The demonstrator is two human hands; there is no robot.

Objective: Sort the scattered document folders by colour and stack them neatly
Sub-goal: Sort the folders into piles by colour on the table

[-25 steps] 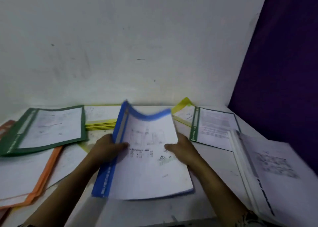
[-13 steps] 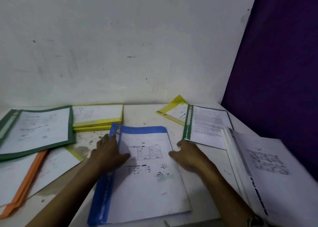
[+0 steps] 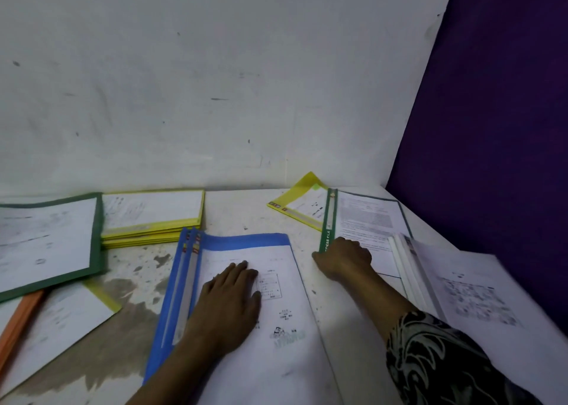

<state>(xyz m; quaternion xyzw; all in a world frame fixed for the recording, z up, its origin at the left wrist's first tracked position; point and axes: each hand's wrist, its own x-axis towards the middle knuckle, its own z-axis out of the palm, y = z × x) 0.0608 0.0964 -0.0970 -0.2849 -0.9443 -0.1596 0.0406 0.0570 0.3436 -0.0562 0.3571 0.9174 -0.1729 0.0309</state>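
On table (image 3: 246,214), centre: blue folder (image 3: 242,242) lying flat, directly under left hand (image 3: 229,306), fingers straight and spread, pressing its top sheet. Right of that: green folder (image 3: 365,220), near corner beneath right hand (image 3: 342,261), fingers (image 3: 353,248) bent over spine end. Gripping or just pressing: can't tell.

The left grip (image 3: 229,306) lies flat, fingers straight, on the blue folder (image 3: 246,240) in the middle of the surface (image 3: 239,211). The right grip (image 3: 344,261) curls over the near end of a green folder (image 3: 329,220). A stack of yellow folders (image 3: 153,223) sits by the wall (image 3: 215,82).
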